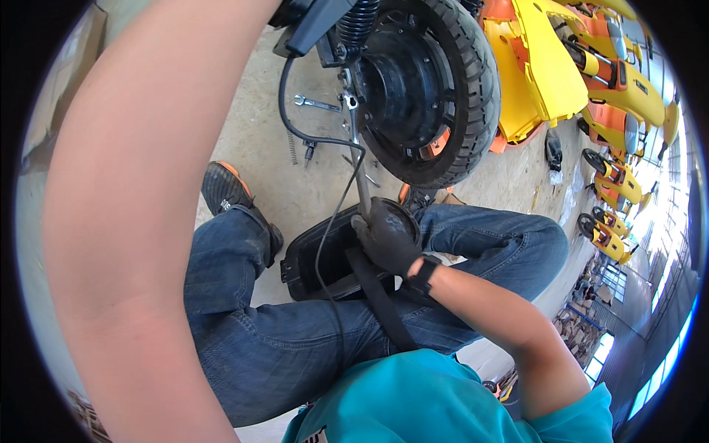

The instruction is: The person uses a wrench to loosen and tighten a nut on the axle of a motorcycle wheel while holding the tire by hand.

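My right hand, in a dark glove, is closed around the lower end of a long metal wrench. The wrench's head meets the axle area beside the black hub of a wheel with a knobbly tire. A thin black cable hangs across the wrench and down over my leg. Under my right hand, between my legs, rests a black seat-like shell with a strap. My left forearm runs up past the top edge; its hand is out of sight.
On the concrete floor lie a combination wrench, a spring and a small metal part. A coil shock absorber stands above the hub. Yellow body panels sit right of the tire, with several yellow-orange scooters beyond.
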Demonstrator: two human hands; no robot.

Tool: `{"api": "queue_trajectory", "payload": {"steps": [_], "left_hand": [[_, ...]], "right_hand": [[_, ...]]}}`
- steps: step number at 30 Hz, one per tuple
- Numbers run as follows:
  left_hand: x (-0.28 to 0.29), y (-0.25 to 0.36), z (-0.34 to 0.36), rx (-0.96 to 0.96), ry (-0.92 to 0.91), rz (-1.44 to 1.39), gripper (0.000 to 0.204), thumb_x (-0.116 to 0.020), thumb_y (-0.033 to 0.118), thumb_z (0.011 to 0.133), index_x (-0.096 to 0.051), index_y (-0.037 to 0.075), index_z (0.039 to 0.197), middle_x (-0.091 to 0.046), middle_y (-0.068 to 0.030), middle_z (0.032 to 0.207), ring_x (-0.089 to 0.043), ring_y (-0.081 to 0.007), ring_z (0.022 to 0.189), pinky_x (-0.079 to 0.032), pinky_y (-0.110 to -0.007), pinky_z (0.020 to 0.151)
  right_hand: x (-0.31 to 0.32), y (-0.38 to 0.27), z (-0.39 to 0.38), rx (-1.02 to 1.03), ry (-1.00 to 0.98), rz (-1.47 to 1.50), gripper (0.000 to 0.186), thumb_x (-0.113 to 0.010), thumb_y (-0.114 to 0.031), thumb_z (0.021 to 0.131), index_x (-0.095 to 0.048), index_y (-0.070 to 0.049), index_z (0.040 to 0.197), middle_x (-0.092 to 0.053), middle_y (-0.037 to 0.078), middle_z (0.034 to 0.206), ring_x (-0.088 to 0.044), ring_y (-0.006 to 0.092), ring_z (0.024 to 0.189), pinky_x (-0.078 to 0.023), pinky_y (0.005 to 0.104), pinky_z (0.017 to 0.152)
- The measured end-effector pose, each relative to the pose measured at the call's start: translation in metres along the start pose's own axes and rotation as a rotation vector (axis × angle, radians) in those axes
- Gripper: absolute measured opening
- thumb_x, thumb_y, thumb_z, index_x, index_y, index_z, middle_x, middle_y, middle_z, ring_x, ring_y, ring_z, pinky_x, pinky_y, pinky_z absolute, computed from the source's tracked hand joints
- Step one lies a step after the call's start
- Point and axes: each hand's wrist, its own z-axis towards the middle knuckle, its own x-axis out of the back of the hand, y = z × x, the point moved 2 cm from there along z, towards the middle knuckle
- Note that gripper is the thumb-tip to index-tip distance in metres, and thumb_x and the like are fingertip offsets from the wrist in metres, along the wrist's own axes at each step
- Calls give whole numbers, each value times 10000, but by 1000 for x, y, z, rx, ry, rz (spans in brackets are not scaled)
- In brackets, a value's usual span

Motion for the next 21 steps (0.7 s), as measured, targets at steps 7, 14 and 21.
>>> {"api": "queue_trajectory", "payload": {"steps": [7, 14, 21], "left_hand": [[-4, -7, -1, -25, 40, 55, 111, -657, 115, 806, -669, 101, 915, -691, -156, 817, -692, -353, 787, -543, -417, 670], [17, -1, -18, 83, -12, -243, 130, -549, 91, 899, -661, 58, 958, -669, -173, 797, -661, -341, 737, -522, -365, 665], [1, 13, -26, 650, 345, -1468, 140, -505, 82, 956, -615, 3, 921, -672, -115, 959, -675, -216, 834, -550, -329, 769]], "right_hand": [[-39, 46, 57, -134, -169, -105, 428, -637, -372, 899, -585, 29, 1038, -683, 270, 924, -668, 420, 924, -522, 489, 793], [-66, 57, 122, -166, -265, -288, 403, -685, -385, 854, -728, 3, 953, -704, 233, 1014, -676, 389, 999, -546, 435, 854], [-89, 70, 165, -222, -179, -169, 346, -661, -321, 855, -711, -58, 1076, -683, 238, 1099, -647, 379, 1071, -522, 446, 922]]}}
